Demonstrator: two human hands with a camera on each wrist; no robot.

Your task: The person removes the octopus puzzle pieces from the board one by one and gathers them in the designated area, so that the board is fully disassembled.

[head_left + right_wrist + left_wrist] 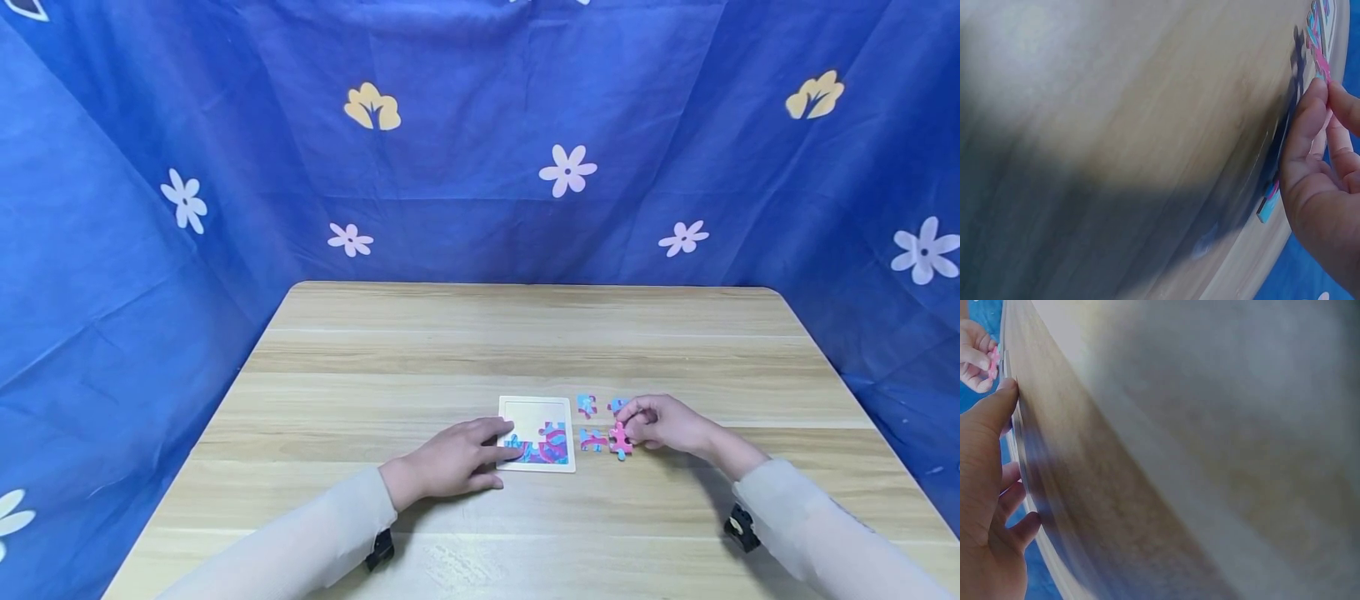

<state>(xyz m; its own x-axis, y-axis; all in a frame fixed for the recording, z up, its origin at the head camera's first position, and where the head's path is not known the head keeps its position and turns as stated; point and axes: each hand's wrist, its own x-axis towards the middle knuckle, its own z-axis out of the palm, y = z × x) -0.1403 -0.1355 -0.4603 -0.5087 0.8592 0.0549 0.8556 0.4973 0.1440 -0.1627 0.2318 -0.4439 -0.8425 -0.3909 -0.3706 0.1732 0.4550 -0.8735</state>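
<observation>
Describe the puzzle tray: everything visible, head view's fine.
The puzzle tray is pale, thin and squarish with a raised-looking rim, possibly wood or board; the material isn't certain. It lies flat on the table. Pink, purple and blue pieces fill its lower part, reaching higher at the right; the upper part shows bare base. Fingers of the left hand lie over its left side, hiding part of the rim.
</observation>
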